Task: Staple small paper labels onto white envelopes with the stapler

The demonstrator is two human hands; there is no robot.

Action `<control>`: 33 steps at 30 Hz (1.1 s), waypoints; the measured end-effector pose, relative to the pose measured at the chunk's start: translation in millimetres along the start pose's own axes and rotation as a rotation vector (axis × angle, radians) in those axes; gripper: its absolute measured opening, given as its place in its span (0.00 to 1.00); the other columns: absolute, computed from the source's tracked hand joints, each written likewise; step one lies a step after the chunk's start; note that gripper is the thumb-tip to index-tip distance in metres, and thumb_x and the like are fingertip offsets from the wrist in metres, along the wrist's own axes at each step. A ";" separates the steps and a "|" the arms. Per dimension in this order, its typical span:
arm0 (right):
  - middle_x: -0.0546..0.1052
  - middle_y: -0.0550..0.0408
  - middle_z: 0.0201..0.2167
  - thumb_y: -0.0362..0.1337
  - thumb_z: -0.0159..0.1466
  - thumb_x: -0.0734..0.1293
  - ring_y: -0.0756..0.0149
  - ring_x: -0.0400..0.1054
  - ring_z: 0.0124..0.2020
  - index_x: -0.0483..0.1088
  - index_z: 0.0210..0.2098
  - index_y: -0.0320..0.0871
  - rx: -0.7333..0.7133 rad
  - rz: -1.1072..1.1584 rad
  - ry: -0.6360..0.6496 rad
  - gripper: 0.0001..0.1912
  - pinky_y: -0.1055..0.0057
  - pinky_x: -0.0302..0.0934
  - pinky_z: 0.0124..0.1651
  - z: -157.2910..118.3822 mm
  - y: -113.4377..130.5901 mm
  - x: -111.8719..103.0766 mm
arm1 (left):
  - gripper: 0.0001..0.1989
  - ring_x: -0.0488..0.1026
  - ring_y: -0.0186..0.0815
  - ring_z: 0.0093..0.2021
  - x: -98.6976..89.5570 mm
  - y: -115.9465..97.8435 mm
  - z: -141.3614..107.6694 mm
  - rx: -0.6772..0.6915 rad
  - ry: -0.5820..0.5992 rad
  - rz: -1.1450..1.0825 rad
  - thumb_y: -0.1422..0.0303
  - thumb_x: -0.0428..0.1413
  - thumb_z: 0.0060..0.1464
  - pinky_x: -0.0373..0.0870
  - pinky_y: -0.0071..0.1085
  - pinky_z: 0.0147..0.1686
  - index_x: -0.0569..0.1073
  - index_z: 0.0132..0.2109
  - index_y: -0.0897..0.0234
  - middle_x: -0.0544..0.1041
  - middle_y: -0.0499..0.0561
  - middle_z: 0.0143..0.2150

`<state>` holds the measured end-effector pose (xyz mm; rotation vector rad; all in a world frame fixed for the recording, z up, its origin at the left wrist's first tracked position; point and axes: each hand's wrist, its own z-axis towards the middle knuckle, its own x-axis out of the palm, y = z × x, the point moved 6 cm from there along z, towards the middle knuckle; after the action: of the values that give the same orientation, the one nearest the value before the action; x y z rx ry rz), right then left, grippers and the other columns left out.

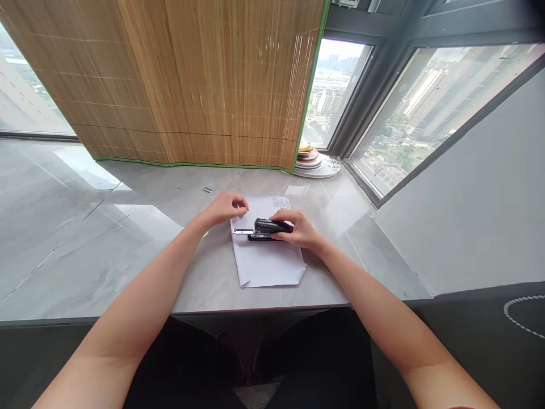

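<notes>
Item: black stapler [266,225], over the white paper [270,264]; whether its base touches the sheet cannot be told. Metal staple channel [243,232] projects leftward, past the black body. Hazard: the exposed channel could be knocked or bent by a sideways touch; if it holds loose staples, a tilt could spill them. Its contents are too small to make out.

Right hand [297,227]: gripping the stapler at its right end, thumb and fingers about the body. Hazard: a hard squeeze with the channel extended could jam the parts or let the stapler twist.

Left hand [227,207]: fingers curled, thumb near the fingertips, above the paper's upper left edge; whether something small is pinched cannot be told. Hazard: fingertips near the channel could be nipped should it slide back suddenly.

White paper: flat on the tiled window ledge [204,292], lower corners creased. Hazard: with no hand plainly pressing it down, it could skid on the glossy surface, or crumple further if dragged.

Small metallic-looking strip [207,190]: on the ledge, beyond the left hand, possibly staples. Hazard: a sleeveless forearm or knuckle could sweep it aside; rough handling could break it apart.
</notes>
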<state>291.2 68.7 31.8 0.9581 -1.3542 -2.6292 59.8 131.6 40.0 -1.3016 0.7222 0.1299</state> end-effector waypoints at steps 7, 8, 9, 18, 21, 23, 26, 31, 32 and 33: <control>0.86 0.50 0.52 0.50 0.70 0.76 0.57 0.75 0.50 0.82 0.56 0.49 -0.020 -0.103 -0.084 0.19 0.61 0.69 0.48 4.2 0.9 -4.7 | 0.21 0.64 0.30 0.24 16.7 -10.1 1.4 0.010 -0.134 -0.524 0.54 0.73 0.52 0.57 0.29 0.24 0.87 0.49 0.62 0.81 0.50 0.30; 0.86 0.50 0.54 0.51 0.72 0.75 0.57 0.75 0.50 0.81 0.58 0.50 -0.015 -0.095 -0.145 0.20 0.61 0.69 0.48 4.8 1.7 -8.3 | 0.23 0.65 0.30 0.24 19.9 -13.5 0.6 0.023 -0.141 -0.542 0.54 0.74 0.52 0.58 0.29 0.24 0.86 0.51 0.61 0.82 0.51 0.30; 0.86 0.50 0.54 0.52 0.72 0.74 0.58 0.75 0.48 0.81 0.59 0.50 -0.007 -0.084 -0.202 0.20 0.61 0.69 0.47 5.1 1.9 -11.3 | 0.24 0.67 0.30 0.25 22.9 -16.9 -0.5 0.032 -0.145 -0.542 0.54 0.75 0.51 0.59 0.29 0.24 0.86 0.51 0.61 0.83 0.51 0.31; 0.85 0.54 0.35 0.52 0.70 0.76 0.62 0.77 0.36 0.83 0.43 0.48 0.016 -0.007 -0.384 0.14 0.61 0.68 0.43 4.1 1.3 -13.0 | 0.19 0.85 0.42 0.41 39.6 -46.0 -12.6 0.159 -0.093 -0.547 0.53 0.76 0.51 0.79 0.36 0.42 0.85 0.42 0.61 0.87 0.56 0.39; 0.85 0.53 0.37 0.51 0.69 0.77 0.62 0.76 0.37 0.83 0.42 0.48 0.019 0.004 -0.427 0.14 0.61 0.69 0.43 5.0 -4.4 -19.9 | 0.20 0.84 0.42 0.39 40.0 -44.1 -9.8 0.168 -0.116 -0.502 0.53 0.75 0.53 0.78 0.37 0.42 0.86 0.44 0.62 0.88 0.58 0.41; 0.86 0.52 0.39 0.52 0.68 0.77 0.61 0.77 0.39 0.84 0.46 0.47 0.066 0.001 -0.487 0.16 0.62 0.70 0.44 4.2 -18.1 -33.6 | 0.18 0.82 0.40 0.35 28.5 -33.2 -5.5 0.146 -0.226 -0.391 0.53 0.70 0.60 0.76 0.36 0.38 0.85 0.46 0.63 0.87 0.58 0.40; 0.86 0.49 0.40 0.51 0.69 0.73 0.59 0.78 0.40 0.84 0.51 0.45 0.222 -0.096 -0.654 0.20 0.62 0.70 0.41 -5.1 -50.0 -69.1 | 0.10 0.82 0.43 0.38 -10.5 -5.7 -1.9 0.073 -0.497 -0.010 0.62 0.61 0.69 0.76 0.38 0.44 0.84 0.46 0.62 0.87 0.57 0.40; 0.87 0.45 0.39 0.43 0.67 0.69 0.56 0.75 0.34 0.84 0.42 0.42 0.515 -0.467 -0.795 0.14 0.55 0.70 0.50 -33.4 -88.0 -118.0 | 0.23 0.82 0.54 0.55 -74.7 59.3 -2.3 -0.283 -0.644 0.441 0.80 0.56 0.60 0.75 0.44 0.56 0.85 0.58 0.65 0.86 0.63 0.55; 0.87 0.45 0.39 0.40 0.66 0.69 0.55 0.75 0.34 0.84 0.39 0.43 0.567 -0.521 -0.765 0.11 0.54 0.70 0.52 -37.0 -92.3 -120.4 | 0.26 0.82 0.56 0.56 -80.6 69.4 -2.3 -0.340 -0.623 0.476 0.82 0.56 0.57 0.75 0.46 0.57 0.84 0.60 0.66 0.86 0.64 0.57; 0.86 0.45 0.40 0.38 0.65 0.69 0.53 0.75 0.36 0.83 0.37 0.44 0.616 -0.563 -0.728 0.09 0.54 0.69 0.53 -39.7 -95.8 -120.6 | 0.28 0.81 0.57 0.58 -83.3 77.0 -1.6 -0.379 -0.584 0.515 0.83 0.56 0.56 0.75 0.47 0.58 0.84 0.61 0.67 0.85 0.65 0.58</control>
<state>433.1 135.0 4.3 0.4175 -2.4775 -3.2171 -42.3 177.9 22.0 -1.3104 0.5202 1.0617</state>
